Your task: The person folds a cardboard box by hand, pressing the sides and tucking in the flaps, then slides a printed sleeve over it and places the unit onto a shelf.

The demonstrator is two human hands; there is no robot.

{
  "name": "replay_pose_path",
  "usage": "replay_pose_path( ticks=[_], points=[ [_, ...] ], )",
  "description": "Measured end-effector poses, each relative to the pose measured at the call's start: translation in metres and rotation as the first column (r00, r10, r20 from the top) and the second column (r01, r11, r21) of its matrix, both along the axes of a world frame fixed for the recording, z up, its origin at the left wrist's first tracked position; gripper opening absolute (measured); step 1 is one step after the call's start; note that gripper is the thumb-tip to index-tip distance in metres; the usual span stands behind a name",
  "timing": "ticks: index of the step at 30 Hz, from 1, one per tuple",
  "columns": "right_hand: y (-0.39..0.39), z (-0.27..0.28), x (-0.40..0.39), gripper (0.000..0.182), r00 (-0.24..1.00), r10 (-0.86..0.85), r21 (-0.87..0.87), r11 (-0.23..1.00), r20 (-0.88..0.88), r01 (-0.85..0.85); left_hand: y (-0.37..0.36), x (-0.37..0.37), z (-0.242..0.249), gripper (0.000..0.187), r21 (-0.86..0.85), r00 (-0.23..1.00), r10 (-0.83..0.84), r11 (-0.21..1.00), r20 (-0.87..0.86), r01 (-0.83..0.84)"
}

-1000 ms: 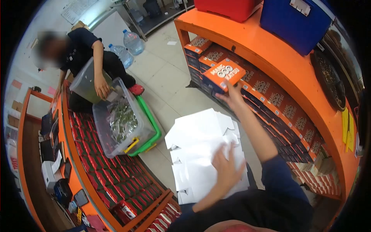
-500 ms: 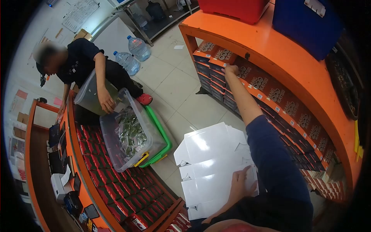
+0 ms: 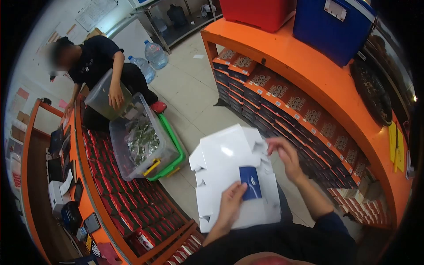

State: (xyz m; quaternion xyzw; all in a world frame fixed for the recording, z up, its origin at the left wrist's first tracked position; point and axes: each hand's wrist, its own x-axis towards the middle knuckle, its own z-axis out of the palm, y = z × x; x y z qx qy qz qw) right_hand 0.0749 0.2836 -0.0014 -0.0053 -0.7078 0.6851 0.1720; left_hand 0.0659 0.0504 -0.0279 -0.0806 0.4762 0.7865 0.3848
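A stack of white, flat die-cut box cardboard (image 3: 221, 150) lies in front of my body, with notched side flaps. A small dark blue card (image 3: 251, 183) with pale print rests on its surface. My left hand (image 3: 232, 201) is over the cardboard, its thumb and fingers closed at the card's left edge. Beside the cardboard's right flaps is my right hand (image 3: 285, 157), fingers apart and slightly bent, holding nothing I can see.
An orange counter (image 3: 278, 44) curves along the right, with printed boxes (image 3: 304, 115) stacked beneath. Coolers (image 3: 331, 31) stand on top. At left, a co-worker (image 3: 99, 62) holds a clear bin (image 3: 106, 95) beside a tub (image 3: 168, 154) of green packets. Red boxes (image 3: 132, 198) fill the left shelf.
My right hand has come back from the shelved boxes to the cardboard's right side. The blue card now shows on the cardboard. My left hand has moved left.
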Motion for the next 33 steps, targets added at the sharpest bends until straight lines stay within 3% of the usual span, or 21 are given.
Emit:
replay_pose_path(
  ticks=[2,4,6,8,9,11,12,14,16,18,19,21,23,24,25,26,27,28,30,32,33],
  points=[
    [-0.022,0.004,0.045,0.08,0.973,0.213,0.082,0.975,-0.09,-0.205,0.003,-0.007,0.014,0.021,0.147,0.997,0.007,0.989,0.073,-0.017],
    [-0.045,0.01,0.072,0.095,0.939,0.328,0.274,0.917,-0.102,-0.29,0.011,-0.009,0.04,0.022,0.129,0.999,0.0,0.992,0.051,-0.007],
    [-0.06,0.015,0.086,0.085,0.947,0.305,0.39,0.888,-0.099,-0.245,0.021,-0.003,0.042,0.025,0.106,0.997,0.067,0.992,-0.03,-0.064],
    [-0.064,-0.004,0.09,0.067,0.998,0.008,0.653,0.757,-0.07,0.04,0.034,0.006,0.05,0.023,0.149,0.983,0.091,0.987,-0.158,-0.068],
    [-0.066,-0.003,0.089,0.067,0.999,0.008,0.652,0.758,-0.045,0.023,0.037,0.014,0.048,0.023,0.145,0.987,0.091,0.987,-0.133,-0.072],
    [-0.069,-0.002,0.076,0.055,0.98,-0.134,0.61,0.768,-0.145,0.195,0.046,0.024,0.044,0.023,0.081,0.922,0.067,0.996,-0.382,-0.039],
    [-0.072,0.0,0.072,0.055,0.981,-0.13,0.612,0.768,-0.144,0.191,0.051,0.031,0.04,0.023,0.083,0.922,0.072,0.996,-0.381,-0.043],
    [-0.08,0.006,0.065,0.058,0.956,-0.273,0.364,0.884,-0.108,0.293,0.057,0.042,0.03,0.023,0.119,0.878,0.1,0.992,-0.469,-0.049],
    [-0.085,0.009,0.062,0.065,0.966,-0.25,0.351,0.9,-0.071,0.259,0.051,0.036,0.031,0.034,0.1,0.871,0.053,0.995,-0.488,-0.005],
    [-0.089,0.016,0.061,0.066,0.959,-0.271,0.146,0.949,-0.084,0.281,0.046,0.033,0.04,0.032,0.049,0.629,0.077,0.997,-0.774,-0.062],
    [-0.093,0.02,0.062,0.066,0.955,-0.287,0.034,0.956,-0.08,0.29,0.036,0.032,0.047,0.032,0.044,0.629,0.075,0.997,-0.774,-0.065],
    [-0.102,0.029,0.062,0.067,0.944,-0.323,-0.19,0.933,-0.067,0.306,0.009,0.027,0.063,0.029,-0.295,0.604,-0.166,0.948,-0.78,-0.121],
    [-0.11,0.046,0.052,0.052,0.912,-0.403,-0.448,0.831,-0.077,0.329,-0.012,0.028,0.081,0.026,-0.334,0.578,-0.139,0.91,-0.804,-0.245],
    [-0.102,0.044,0.05,0.052,0.914,-0.399,-0.446,0.833,-0.074,0.327,-0.02,0.028,0.085,0.023,-0.361,0.55,-0.114,0.858,-0.827,-0.365],
    [-0.088,0.04,0.049,0.047,0.933,-0.351,-0.184,0.925,-0.078,0.333,-0.027,0.024,0.085,0.023,-0.363,0.554,-0.111,0.856,-0.825,-0.369],
    [-0.081,0.037,0.047,0.042,0.951,-0.302,0.091,0.947,-0.071,0.307,-0.034,0.02,0.085,0.027,-0.352,0.433,-0.148,0.826,-0.889,-0.441],
    [-0.087,0.055,0.04,0.04,0.948,-0.317,-0.096,0.943,0.034,0.318,-0.038,0.018,0.085,0.032,-0.33,0.304,-0.192,0.795,-0.933,-0.509],
    [-0.087,0.065,0.037,0.04,0.95,-0.311,-0.096,0.945,0.031,0.313,-0.039,0.018,0.084,0.032,-0.328,0.303,-0.19,0.792,-0.934,-0.515],
    [-0.086,0.08,0.033,0.044,0.954,-0.247,0.373,0.912,0.172,0.169,-0.039,0.018,0.079,0.041,-0.368,0.584,-0.034,0.805,-0.811,-0.465],
    [-0.093,0.093,0.037,0.047,0.96,-0.234,0.491,0.861,0.157,0.129,-0.038,0.016,0.079,0.051,-0.382,0.636,-0.031,0.822,-0.771,-0.422],
    [-0.095,0.099,0.039,0.046,0.968,-0.165,0.508,0.86,0.188,0.048,-0.036,0.015,0.072,0.052,-0.262,0.62,0.054,0.875,-0.783,-0.406]
  ],
)
